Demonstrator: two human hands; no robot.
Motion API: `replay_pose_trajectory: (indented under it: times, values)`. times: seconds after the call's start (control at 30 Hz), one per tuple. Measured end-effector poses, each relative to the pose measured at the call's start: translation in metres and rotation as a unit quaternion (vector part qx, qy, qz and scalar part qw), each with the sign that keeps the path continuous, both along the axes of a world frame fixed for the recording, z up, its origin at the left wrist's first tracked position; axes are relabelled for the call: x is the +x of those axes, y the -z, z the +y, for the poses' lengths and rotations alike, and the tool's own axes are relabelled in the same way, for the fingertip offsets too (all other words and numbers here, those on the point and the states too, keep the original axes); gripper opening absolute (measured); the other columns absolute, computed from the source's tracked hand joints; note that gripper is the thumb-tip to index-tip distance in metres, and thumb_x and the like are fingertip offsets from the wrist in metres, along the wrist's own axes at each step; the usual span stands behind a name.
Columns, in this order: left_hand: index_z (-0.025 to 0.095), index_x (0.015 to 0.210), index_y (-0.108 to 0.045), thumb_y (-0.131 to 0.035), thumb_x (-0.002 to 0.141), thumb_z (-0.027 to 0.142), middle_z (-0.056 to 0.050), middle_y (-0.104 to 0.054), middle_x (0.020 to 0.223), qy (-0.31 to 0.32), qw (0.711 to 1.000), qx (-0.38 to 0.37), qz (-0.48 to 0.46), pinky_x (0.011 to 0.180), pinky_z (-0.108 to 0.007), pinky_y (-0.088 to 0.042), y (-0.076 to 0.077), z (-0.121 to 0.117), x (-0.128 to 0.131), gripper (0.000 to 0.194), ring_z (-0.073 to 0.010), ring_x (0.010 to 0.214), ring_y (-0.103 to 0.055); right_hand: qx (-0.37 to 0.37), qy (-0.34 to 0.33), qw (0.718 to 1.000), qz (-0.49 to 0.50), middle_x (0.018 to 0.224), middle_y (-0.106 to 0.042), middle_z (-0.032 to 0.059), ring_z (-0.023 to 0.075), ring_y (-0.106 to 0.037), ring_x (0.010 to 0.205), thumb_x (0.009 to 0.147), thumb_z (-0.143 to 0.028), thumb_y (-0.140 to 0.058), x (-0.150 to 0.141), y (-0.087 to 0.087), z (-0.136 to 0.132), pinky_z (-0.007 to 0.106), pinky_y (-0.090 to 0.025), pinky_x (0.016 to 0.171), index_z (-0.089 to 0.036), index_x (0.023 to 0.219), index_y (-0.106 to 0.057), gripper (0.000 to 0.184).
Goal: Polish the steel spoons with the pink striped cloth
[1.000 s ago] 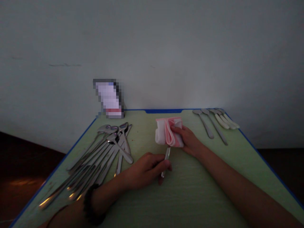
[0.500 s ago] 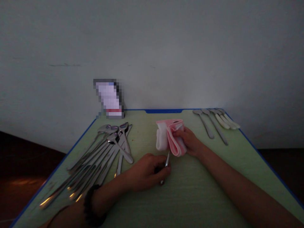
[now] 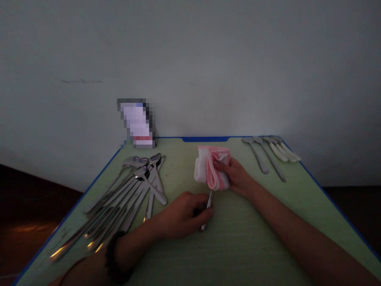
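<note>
My left hand is closed round the handle of a metal utensil near the middle of the green table. The far end of the utensil is hidden inside a folded pink and white cloth. My right hand grips that cloth, wrapped over the utensil's end, just beyond my left hand.
A pile of several metal spoons lies at the left of the table. Several more spoons lie in a row at the far right corner. A blurred-out upright object stands at the far edge against the wall.
The cloth in my right hand has slid a little toward me along the utensil and back away again. My left hand has pulled slightly nearer to me.
</note>
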State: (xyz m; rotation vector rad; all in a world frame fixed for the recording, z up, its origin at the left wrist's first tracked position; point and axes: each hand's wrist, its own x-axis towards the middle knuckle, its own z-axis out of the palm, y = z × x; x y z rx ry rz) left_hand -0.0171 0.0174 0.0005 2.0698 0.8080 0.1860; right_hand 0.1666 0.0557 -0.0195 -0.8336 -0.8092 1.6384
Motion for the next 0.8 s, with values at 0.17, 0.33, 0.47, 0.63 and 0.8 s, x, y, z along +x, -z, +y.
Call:
replay_pose_trajectory:
  times: [0.17,0.33,0.47,0.63,0.8]
  values:
    - [0.017,0.071,-0.049,-0.04,0.092,0.03,0.003,-0.057,0.058,-0.015,0.999,-0.035,-0.016,0.05,-0.017,-0.036,-0.003,-0.001,0.002,0.027,-0.0082,0.051,-0.049,-0.032,0.054,0.998,0.026,0.065,-0.063,0.0008,0.0136,-0.054,0.061,0.064,-0.057,-0.068,-0.003,-0.002,0.002,0.025,-0.044,0.059,-0.018,0.075,-0.062,0.042]
    - [0.016,0.068,-0.049,-0.036,0.094,0.033,0.003,-0.055,0.058,-0.012,0.998,-0.047,-0.037,0.053,-0.018,-0.038,-0.004,0.001,0.0,0.034,-0.0087,0.053,-0.05,-0.039,0.05,0.997,0.042,0.065,-0.063,0.0041,0.0172,-0.055,0.065,0.064,-0.07,-0.058,-0.003,-0.005,0.003,0.027,-0.043,0.056,-0.02,0.073,-0.06,0.051]
    - [0.016,0.07,-0.05,-0.034,0.096,0.034,0.003,-0.056,0.059,0.002,0.999,-0.029,-0.032,0.057,-0.018,-0.04,-0.004,0.001,0.0,0.036,-0.0093,0.055,-0.053,-0.01,0.074,0.997,-0.015,0.063,-0.061,0.0001,0.0129,-0.051,0.058,0.065,-0.056,-0.067,-0.003,0.001,0.002,0.026,-0.041,0.057,-0.019,0.073,-0.059,0.038]
    - [0.017,0.071,-0.049,-0.033,0.096,0.035,0.003,-0.057,0.058,-0.009,1.0,-0.003,0.006,0.057,-0.018,-0.039,-0.003,0.0,0.002,0.035,-0.0095,0.054,-0.053,0.03,0.035,0.999,-0.013,0.071,-0.065,-0.0009,0.0117,-0.055,0.062,0.064,-0.04,-0.073,-0.001,0.005,0.001,0.025,-0.043,0.063,-0.018,0.081,-0.062,0.029]
    - [0.017,0.07,-0.05,-0.033,0.096,0.036,0.004,-0.057,0.056,-0.005,1.0,-0.002,0.004,0.056,-0.018,-0.038,-0.001,0.001,0.002,0.036,-0.0088,0.052,-0.052,0.008,0.016,1.0,0.019,0.08,-0.068,-0.0008,0.0133,-0.06,0.069,0.059,-0.022,-0.077,0.002,0.003,0.003,0.028,-0.047,0.071,-0.02,0.095,-0.063,0.039]
